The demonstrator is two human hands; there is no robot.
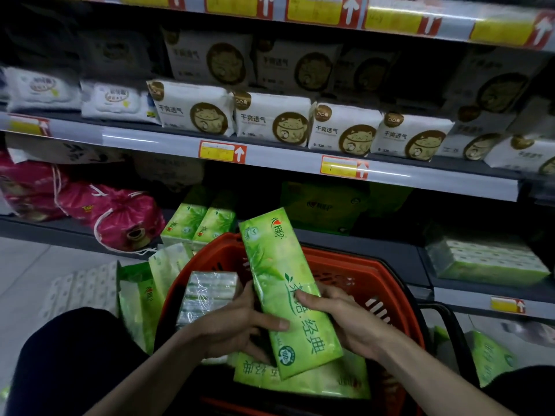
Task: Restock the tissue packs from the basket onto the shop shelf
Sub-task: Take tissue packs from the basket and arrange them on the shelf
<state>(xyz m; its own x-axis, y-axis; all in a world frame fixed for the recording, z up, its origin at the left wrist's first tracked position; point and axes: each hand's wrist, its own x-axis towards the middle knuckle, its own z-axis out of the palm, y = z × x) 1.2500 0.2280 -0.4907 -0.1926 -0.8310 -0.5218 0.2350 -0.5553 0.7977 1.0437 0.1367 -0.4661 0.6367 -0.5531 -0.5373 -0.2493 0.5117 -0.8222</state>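
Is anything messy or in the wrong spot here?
Yes. Green tissue packs lean crookedly beside the orange basket, on its left, off the bottom shelf. A pink drawstring bag sags over that shelf's edge, its cords dangling.

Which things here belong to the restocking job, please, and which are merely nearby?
Job: long green plastic-wrapped tissue pack gripped by left hand and right hand; red plastic basket; green tissue packs standing on the lower shelf.
Nearby: white cat-print packs; pink drawstring bags.
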